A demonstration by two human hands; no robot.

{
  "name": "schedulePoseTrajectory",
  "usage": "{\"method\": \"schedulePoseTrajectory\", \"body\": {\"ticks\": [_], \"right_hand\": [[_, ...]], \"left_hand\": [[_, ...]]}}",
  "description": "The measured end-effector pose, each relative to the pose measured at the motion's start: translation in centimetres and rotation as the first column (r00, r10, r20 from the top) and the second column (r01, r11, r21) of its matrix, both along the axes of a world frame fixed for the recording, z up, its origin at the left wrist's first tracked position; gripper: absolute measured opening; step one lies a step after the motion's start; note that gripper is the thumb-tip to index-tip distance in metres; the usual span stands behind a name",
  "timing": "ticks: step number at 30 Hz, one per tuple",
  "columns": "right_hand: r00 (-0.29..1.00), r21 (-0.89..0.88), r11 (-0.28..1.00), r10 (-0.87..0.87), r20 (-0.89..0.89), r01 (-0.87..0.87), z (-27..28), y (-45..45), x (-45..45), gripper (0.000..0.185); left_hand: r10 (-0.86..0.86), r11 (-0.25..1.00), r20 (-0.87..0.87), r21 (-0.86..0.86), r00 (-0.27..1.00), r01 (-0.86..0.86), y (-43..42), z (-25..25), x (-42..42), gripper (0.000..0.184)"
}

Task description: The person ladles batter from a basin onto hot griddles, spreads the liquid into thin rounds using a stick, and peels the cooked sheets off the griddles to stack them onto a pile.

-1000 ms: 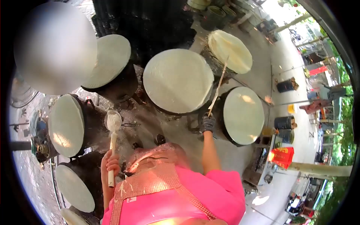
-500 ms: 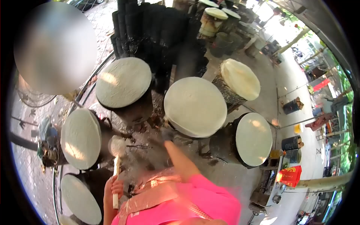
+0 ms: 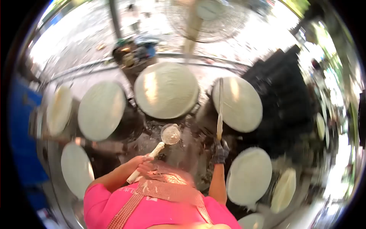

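Note:
My left hand [image 3: 143, 164] is closed around the pale handle of a ladle [image 3: 170, 134], whose round bowl hangs above the dark wet floor in front of me. My right hand [image 3: 220, 150], in a dark glove, grips the lower end of a long, thin flat stick [image 3: 220, 103]. The stick points away from me and crosses the left part of a pale round drum top [image 3: 242, 105]; whether it touches cannot be told. Ahead stands another drum with a wide pale top [image 3: 166, 91]. To the left is a further pale round top [image 3: 102, 110].
More pale round tops stand at left [image 3: 77, 170] and right [image 3: 249, 176], ringing me closely. A dark stack of long pieces [image 3: 284, 95] rises at right. A large fan [image 3: 207, 19] is at the far side, near a cluttered stand [image 3: 133, 55]. Something blue [image 3: 26, 133] is at the left edge.
The view has swung left, so drums and the dark stack appear farther right. The stick's length now shows plainly in my right hand. The ladle stays in my left hand.

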State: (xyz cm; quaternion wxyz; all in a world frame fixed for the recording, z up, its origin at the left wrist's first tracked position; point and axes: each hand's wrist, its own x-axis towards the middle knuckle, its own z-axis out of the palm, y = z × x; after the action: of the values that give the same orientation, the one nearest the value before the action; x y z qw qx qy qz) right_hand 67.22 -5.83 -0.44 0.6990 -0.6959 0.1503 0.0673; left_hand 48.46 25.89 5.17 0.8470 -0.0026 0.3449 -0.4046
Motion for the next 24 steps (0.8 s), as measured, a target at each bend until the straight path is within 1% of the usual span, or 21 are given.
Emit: {"method": "schedulePoseTrajectory", "body": {"ticks": [1,2,4,5,8,9,11,12,13,15,16,17,18,20,21,24], "right_hand": [[0.998,-0.196,0.979,0.057,0.025,-0.051,-7.7,-2.4,1.0,0.021],[0.990,-0.345,0.931,0.140,0.031,-0.121,-7.2,-2.1,0.8,0.023],[0.962,-0.620,0.761,0.269,0.036,-0.190,-4.6,-1.4,0.0,0.027],[0.955,-0.793,0.594,0.292,0.054,-0.136,-4.8,-1.6,-0.1,0.034],[0.957,-0.870,0.456,0.286,-0.053,-0.185,-4.2,-2.9,-1.3,0.036],[0.951,-0.927,0.326,0.297,-0.086,-0.186,-3.8,-3.3,-2.2,0.033],[0.912,-0.964,0.241,0.411,-0.007,-0.116,-2.9,-4.2,-4.8,0.029],[0.886,-0.976,0.204,0.464,0.029,-0.075,-2.5,-4.4,-6.0,0.026],[0.850,-0.984,0.151,0.526,-0.001,-0.094,-1.9,-4.6,-7.0,0.029],[0.778,-0.978,0.157,0.628,-0.007,-0.135,-1.0,-3.6,-8.6,0.031],[0.740,-0.975,0.159,0.673,-0.009,-0.156,-0.8,-2.8,-9.4,0.033],[0.746,-0.967,0.191,0.665,0.002,-0.167,-1.1,-1.8,-9.8,0.034],[0.752,-0.969,0.195,0.659,0.015,-0.152,-1.5,-0.9,-9.7,0.034],[0.765,-0.972,0.201,0.643,0.035,-0.124,-2.7,0.5,-9.7,0.035],[0.769,-0.981,0.153,0.639,0.005,-0.120,-3.0,0.8,-9.7,0.035],[0.720,-0.962,0.018,0.667,-0.192,-0.273,-1.1,0.3,-10.4,0.034]], "left_hand": [[0.062,0.998,0.000,0.004,0.998,-0.062,-0.4,-1.7,-1.6,0.025],[0.174,0.983,-0.026,-0.048,0.984,-0.175,-1.2,-1.5,-3.0,0.024],[0.344,0.920,-0.093,-0.166,0.934,-0.355,-2.3,-2.0,-5.3,0.024],[0.435,0.883,-0.054,-0.167,0.899,-0.438,-3.0,-1.5,-6.2,0.027],[0.553,0.811,-0.144,-0.133,0.820,-0.570,-4.0,-1.4,-9.9,0.031],[0.594,0.775,-0.127,-0.172,0.794,-0.608,-4.3,-1.2,-11.0,0.034],[0.602,0.787,-0.142,-0.062,0.786,-0.614,-4.0,-1.7,-13.2,0.031],[0.629,0.763,-0.157,-0.062,0.762,-0.643,-3.9,-1.6,-14.1,0.028],[0.657,0.731,-0.161,-0.101,0.736,-0.675,-3.9,-1.0,-14.6,0.023],[0.702,0.669,-0.171,-0.175,0.691,-0.723,-3.2,0.0,-15.7,0.017],[0.699,0.676,-0.159,-0.170,0.697,-0.717,-2.5,-0.4,-16.3,0.015],[0.695,0.684,-0.147,-0.168,0.704,-0.710,-1.9,-1.2,-17.1,0.015],[0.693,0.690,-0.129,-0.167,0.709,-0.705,-1.2,-1.8,-17.8,0.018],[0.685,0.696,-0.113,-0.190,0.720,-0.692,0.2,-2.4,-19.0,0.019],[0.681,0.699,-0.108,-0.199,0.724,-0.687,0.7,-2.5,-19.6,0.019],[0.671,0.718,-0.028,-0.223,0.741,-0.659,2.1,-1.9,-20.6,0.024]]}}
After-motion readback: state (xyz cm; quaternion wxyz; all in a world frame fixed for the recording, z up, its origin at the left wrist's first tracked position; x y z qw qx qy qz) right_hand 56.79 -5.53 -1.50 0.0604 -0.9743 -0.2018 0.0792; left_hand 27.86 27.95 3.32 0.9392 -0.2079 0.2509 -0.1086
